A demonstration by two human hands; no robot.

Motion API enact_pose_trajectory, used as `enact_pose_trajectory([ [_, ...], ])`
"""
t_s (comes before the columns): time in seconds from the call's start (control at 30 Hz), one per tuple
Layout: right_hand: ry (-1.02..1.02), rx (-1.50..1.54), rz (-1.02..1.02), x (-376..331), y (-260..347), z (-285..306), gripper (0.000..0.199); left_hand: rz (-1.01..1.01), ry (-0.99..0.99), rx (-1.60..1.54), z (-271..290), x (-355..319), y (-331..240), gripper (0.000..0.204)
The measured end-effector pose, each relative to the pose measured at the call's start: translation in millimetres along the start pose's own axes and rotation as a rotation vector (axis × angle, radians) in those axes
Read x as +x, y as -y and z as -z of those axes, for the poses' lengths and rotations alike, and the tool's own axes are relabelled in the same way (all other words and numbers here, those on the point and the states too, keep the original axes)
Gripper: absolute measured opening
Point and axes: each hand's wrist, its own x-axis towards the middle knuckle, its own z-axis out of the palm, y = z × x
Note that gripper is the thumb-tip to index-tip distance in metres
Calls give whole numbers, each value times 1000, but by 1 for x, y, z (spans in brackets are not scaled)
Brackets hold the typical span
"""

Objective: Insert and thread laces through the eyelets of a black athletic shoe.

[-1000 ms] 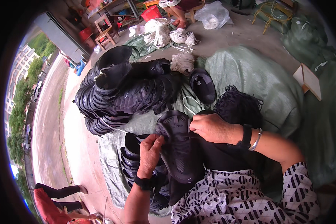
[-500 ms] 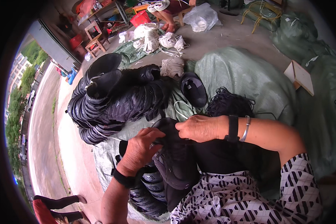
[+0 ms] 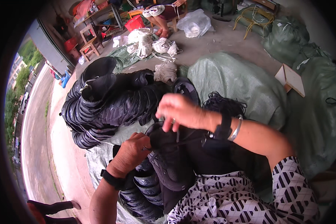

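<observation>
On a shoe upper (image 3: 170, 166) (black), left hand (image 3: 131, 152) pinches the edge.

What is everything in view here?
Shoe: one, black, at the hands
Shoe pile: one, black, left of centre
Small stack: one, black, left of shoe
Cords: one bundle, dark, right of shoe
Sacks: several, green, right
Bundles: several, whitish, top centre
Bag: one, clear, top centre
Bucket: at least one, red, beyond bundles
Chair: one, brown, upper left
Wire frame: one, yellow, upper right
Board: one, whitish, right
Trees: several, green, far left
People: two, dark clothing, top, lower left
Own garment: one, black-white, bottom
Left hand: one, black wristband, at shoe's edge
Right hand: one, black wristband, above shoe
</observation>
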Motion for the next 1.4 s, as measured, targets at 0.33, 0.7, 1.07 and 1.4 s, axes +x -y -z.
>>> enact_pose_trajectory([
  [0.33,-232,-44,463,23,33,1,21,-35,-373,50,-35,-32,13,27],
  [0.7,194,-918,598,20,-59,-42,7,12,-383,93,-38,-37,0,39],
  [1.07,-684,246,428,-3,38,102,18,93,-271,7,-21,-23,-9,36],
  [1.4,-81,-77,879,-58,111,-28,5,131,-149,-998,7,29,-77,36],
])
